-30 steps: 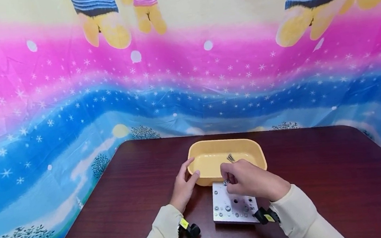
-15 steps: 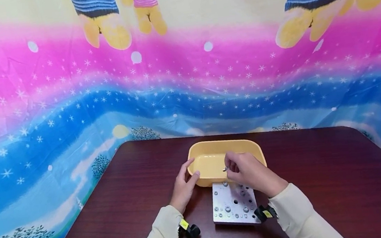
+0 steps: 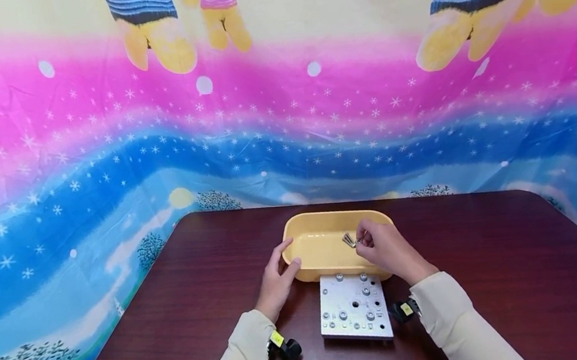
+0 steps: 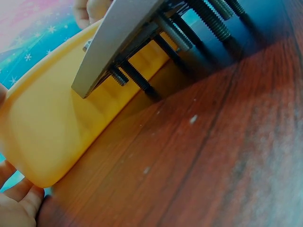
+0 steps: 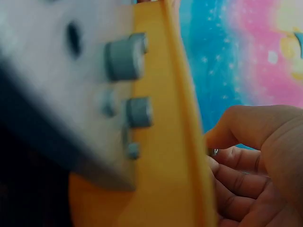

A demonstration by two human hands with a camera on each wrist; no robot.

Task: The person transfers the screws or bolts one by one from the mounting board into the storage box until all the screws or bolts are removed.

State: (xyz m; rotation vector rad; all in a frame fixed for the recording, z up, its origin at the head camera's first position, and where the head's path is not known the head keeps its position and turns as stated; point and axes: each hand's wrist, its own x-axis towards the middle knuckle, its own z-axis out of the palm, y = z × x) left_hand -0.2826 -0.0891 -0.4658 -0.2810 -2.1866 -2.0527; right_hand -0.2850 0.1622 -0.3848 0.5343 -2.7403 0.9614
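Note:
A yellow plastic tray (image 3: pixel 314 261) sits on the table. My left hand (image 3: pixel 275 280) grips its left end, thumb over the near rim and fingers along the outside. Inside the tray lie several small screws (image 3: pixel 348 239) in a bunch. My right hand (image 3: pixel 388 250) is over the tray's right part, thumb and index finger pinching a small metal screw (image 5: pixel 214 152), mostly hidden by the fingers. In front of the tray stands a metal plate (image 3: pixel 356 316) with several cap screws (image 5: pixel 124 59) in its top. Threaded bolt shanks (image 4: pixel 208 21) stick out beneath it.
The dark red wooden table (image 3: pixel 495 275) reaches back to a printed cloth backdrop (image 3: pixel 280 115). Black wrist cameras, the left one (image 3: pixel 290 351) and the right one (image 3: pixel 403 311), sit close to the plate on either side.
My right hand has moved from the plate's far edge up into the tray, carrying a screw, and is now beside the bunch of screws. My left hand stays on the tray's end.

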